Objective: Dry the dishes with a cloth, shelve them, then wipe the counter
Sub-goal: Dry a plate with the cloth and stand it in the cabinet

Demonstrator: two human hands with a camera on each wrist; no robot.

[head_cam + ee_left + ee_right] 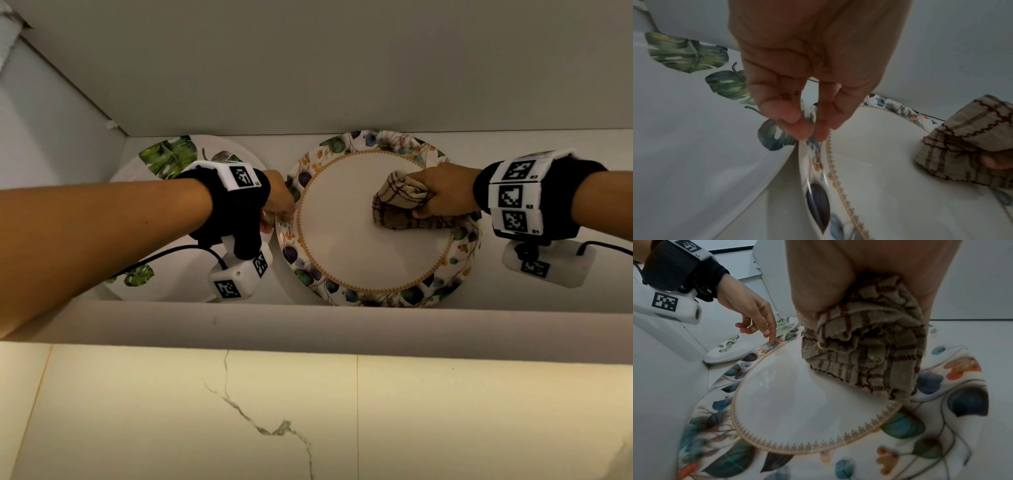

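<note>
A large floral-rimmed plate (pixel 411 295) (pixel 941 418) lies flat on the white shelf. A smaller white plate with a gold edge (pixel 346 243) (pixel 890 178) (pixel 797 402) is stacked on it. My right hand (pixel 440 195) (pixel 838 280) grips a bunched beige checked cloth (pixel 397 205) (pixel 966 141) (pixel 865 344) and presses it on the right part of the white plate. My left hand (pixel 282 205) (pixel 810 129) (pixel 766 332) reaches down with straight fingertips touching the floral plate's left rim (pixel 816 191).
A white plate with green leaves (pixel 168 157) (pixel 694 129) (pixel 731 352) lies to the left, close beside the stack. The shelf's front lip (pixel 342 325), back panel (pixel 342 68) and left wall (pixel 51 137) enclose it. A marble surface (pixel 308 411) lies below.
</note>
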